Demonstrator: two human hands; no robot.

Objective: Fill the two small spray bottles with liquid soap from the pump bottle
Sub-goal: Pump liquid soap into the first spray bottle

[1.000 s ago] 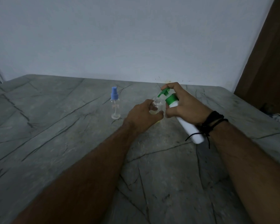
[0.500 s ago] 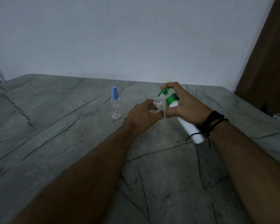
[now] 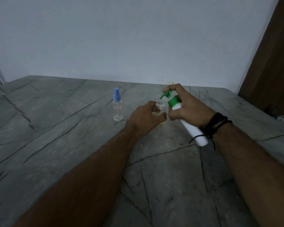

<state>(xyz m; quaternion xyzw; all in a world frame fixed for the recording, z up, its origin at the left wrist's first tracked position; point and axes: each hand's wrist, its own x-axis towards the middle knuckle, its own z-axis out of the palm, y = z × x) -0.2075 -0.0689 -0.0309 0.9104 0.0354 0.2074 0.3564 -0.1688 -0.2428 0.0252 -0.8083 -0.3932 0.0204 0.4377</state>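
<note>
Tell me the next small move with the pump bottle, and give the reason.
Probably press the green pump head down again. The right hand holds the tilted pump bottle with its nozzle right at the open neck of the small bottle, which the left hand steadies, and only a little yellowish soap shows at its bottom.

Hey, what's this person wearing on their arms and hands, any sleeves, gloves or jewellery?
Both forearms are bare, with no sleeves in view and no gloves. The left hand and its wrist carry nothing. The wrist of the right hand has black cord bracelets, several strands wrapped together, with loose cord ends hanging down from them.
</note>
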